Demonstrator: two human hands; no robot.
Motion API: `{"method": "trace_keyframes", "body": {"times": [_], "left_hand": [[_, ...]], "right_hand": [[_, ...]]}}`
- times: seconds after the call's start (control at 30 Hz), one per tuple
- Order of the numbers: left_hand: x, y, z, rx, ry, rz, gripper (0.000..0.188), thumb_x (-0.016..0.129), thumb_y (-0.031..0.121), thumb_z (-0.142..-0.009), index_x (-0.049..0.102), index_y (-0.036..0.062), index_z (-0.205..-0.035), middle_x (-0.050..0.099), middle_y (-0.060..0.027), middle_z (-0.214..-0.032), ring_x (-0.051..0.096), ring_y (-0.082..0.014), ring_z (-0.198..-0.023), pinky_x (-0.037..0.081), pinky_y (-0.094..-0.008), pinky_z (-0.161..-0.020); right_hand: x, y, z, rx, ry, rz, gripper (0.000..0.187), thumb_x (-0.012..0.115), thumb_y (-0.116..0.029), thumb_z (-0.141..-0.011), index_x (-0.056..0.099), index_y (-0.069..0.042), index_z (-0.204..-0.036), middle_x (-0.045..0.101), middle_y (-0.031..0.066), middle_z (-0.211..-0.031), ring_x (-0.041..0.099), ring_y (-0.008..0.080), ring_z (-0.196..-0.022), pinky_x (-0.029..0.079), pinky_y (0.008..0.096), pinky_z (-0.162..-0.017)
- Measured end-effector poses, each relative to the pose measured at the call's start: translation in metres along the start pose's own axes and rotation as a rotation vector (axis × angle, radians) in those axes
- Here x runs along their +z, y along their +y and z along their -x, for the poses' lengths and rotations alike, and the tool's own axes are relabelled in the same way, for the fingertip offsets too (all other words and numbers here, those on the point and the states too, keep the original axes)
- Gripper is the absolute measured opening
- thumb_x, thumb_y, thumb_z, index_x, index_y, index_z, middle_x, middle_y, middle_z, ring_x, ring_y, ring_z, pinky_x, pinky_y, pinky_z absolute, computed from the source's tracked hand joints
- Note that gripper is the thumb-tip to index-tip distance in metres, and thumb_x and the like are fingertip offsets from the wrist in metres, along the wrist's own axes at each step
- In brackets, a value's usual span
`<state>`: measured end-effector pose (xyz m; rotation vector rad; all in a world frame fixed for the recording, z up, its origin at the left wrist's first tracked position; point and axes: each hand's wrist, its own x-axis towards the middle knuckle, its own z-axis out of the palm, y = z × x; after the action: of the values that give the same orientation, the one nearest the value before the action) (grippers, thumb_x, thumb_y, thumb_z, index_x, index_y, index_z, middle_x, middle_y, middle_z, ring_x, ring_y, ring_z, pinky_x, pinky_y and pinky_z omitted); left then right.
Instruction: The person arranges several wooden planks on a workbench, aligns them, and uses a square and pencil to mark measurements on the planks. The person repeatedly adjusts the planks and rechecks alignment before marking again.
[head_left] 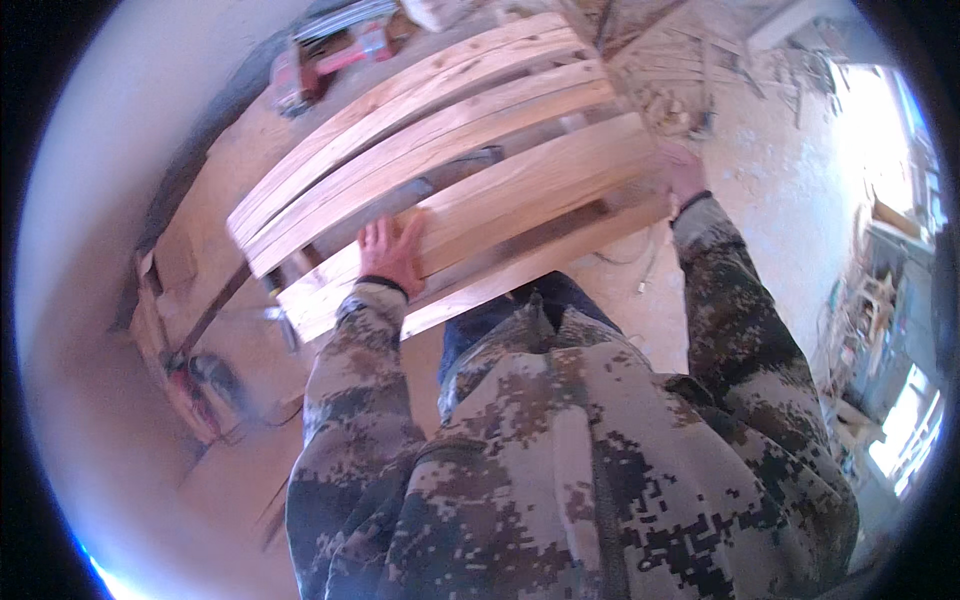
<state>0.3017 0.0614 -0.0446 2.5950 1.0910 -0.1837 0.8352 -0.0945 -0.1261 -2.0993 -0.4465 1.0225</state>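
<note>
A slatted pallet of pale wooden boards (560, 180) lies tilted in front of me, with dark gaps between its boards. My left hand (395, 252) rests on the nearer boards toward the left end, its fingers spread over the wood. At the right end my right hand (682, 172) grips the pallet's edge. Some of its fingers are blurred or hidden by the wood. Through the gaps parts of darker things show, too little to name.
Beyond the pallet's far left side lies a blurred red tool (295, 80). A red and black object (205, 385) sits on the floor at left beside wooden boards (150, 310). Scraps (670, 105) litter the dusty floor at the far right; clutter (870, 310) lines the right side.
</note>
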Motion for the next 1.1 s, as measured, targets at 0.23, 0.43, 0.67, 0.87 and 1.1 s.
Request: {"method": "trace_keyframes", "body": {"times": [0.23,0.43,0.67,0.87,1.1], "left_hand": [[-0.001,-0.005,0.002,-0.017,0.005,-0.089,0.086,0.076,0.021,-0.054,0.052,0.0228,-0.137,0.048,-0.0192,-0.120,0.046,-0.0396,-0.117,0.036,-0.0550,-0.102],[0.004,-0.011,0.003,0.005,0.016,0.038,0.089,0.076,0.026,-0.054,0.050,0.0218,-0.139,0.044,-0.0236,-0.135,0.041,-0.0409,-0.128,0.026,-0.0552,-0.113],[0.015,-0.019,0.013,0.020,0.149,0.126,0.093,0.082,0.029,-0.054,0.050,0.0201,-0.141,0.038,-0.0235,-0.143,0.033,-0.0428,-0.136,0.023,-0.0584,-0.115],[0.044,-0.094,0.087,-0.122,0.722,0.532,0.070,0.079,0.022,-0.066,0.057,0.0107,-0.132,0.049,-0.0209,-0.138,0.048,-0.0414,-0.125,0.037,-0.0568,-0.107],[0.088,-0.240,0.228,-1.029,0.438,0.315,0.056,0.078,0.020,-0.074,0.062,0.0046,-0.125,0.062,-0.0212,-0.117,0.055,-0.0395,-0.115,0.045,-0.0502,-0.099]], "right_hand": [[-0.016,0.015,0.019,-0.039,0.032,-0.147,0.048,0.051,-0.002,-0.092,0.051,-0.002,-0.140,0.067,0.0174,-0.123,0.068,0.0171,-0.079,0.054,0.0283,-0.057],[-0.005,-0.003,0.084,0.078,0.158,-0.263,0.046,0.056,-0.006,-0.091,0.054,-0.002,-0.136,0.071,0.0152,-0.113,0.064,0.0139,-0.061,0.054,0.0264,-0.054],[0.077,-0.014,0.151,-0.014,-0.155,-0.118,0.043,0.053,-0.005,-0.089,0.057,0.000,-0.131,0.070,0.0172,-0.109,0.066,0.0189,-0.074,0.056,0.0310,-0.059],[0.134,-0.009,0.213,-0.109,-0.457,0.148,0.044,0.050,-0.002,-0.086,0.055,0.002,-0.130,0.071,0.0205,-0.104,0.066,0.0183,-0.060,0.054,0.0274,-0.055],[0.176,-0.011,0.286,0.197,-0.544,-0.006,0.036,0.057,-0.021,-0.096,0.057,0.000,-0.125,0.072,0.0187,-0.101,0.067,0.0186,-0.061,0.057,0.0297,-0.058]]}}
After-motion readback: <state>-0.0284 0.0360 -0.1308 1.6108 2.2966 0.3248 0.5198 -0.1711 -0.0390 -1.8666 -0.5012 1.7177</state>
